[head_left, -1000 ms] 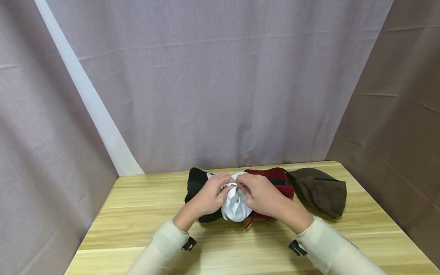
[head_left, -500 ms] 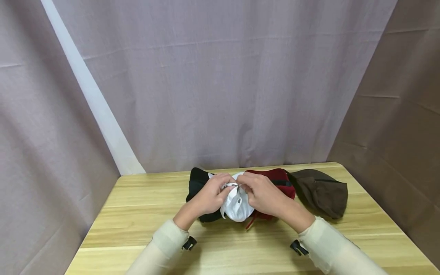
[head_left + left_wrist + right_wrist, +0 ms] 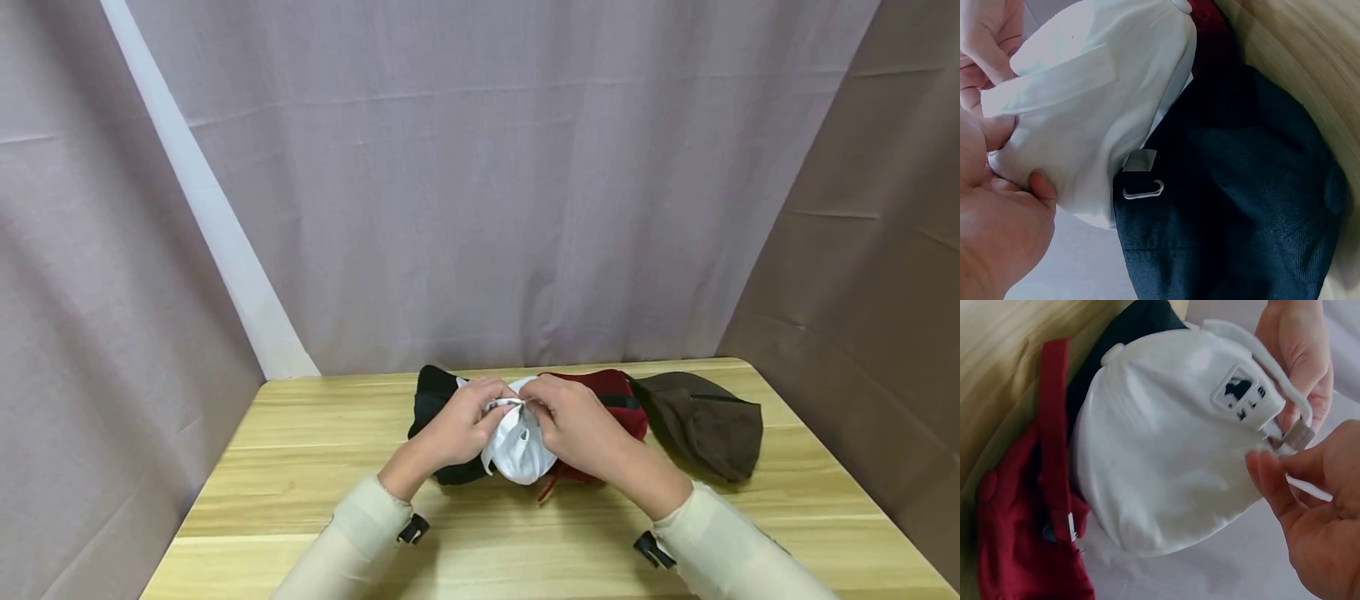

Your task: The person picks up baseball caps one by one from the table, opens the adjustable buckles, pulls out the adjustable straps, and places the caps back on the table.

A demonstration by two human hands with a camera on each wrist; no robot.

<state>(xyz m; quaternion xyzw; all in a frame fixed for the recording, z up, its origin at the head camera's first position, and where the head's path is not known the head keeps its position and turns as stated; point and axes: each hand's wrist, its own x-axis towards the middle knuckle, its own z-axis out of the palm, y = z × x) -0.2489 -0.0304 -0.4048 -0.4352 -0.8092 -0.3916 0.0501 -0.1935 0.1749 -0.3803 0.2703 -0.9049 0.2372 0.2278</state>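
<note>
A white baseball cap (image 3: 522,457) is held between both hands over the middle of the table, its rounded crown toward me. My left hand (image 3: 467,427) grips the back edge of the cap, thumb and fingers on the cloth beside the white strap (image 3: 1272,370). With thumb and fingertips, my right hand (image 3: 581,421) pinches the cap's back edge next to the strap's metal buckle (image 3: 1298,435). A small dark logo (image 3: 1237,387) shows on the cap in the right wrist view. The cap's brim is hidden.
A black cap (image 3: 1229,169) with a metal strap buckle lies left of the white cap. On the right lie a red cap (image 3: 1016,506), its strap sticking out, and a brown cap (image 3: 708,429). Curtains surround the wooden table (image 3: 300,467).
The head view has drifted slightly, so things sit a little farther right. Both hands keep their hold, with small finger movements at the white cap's strap.
</note>
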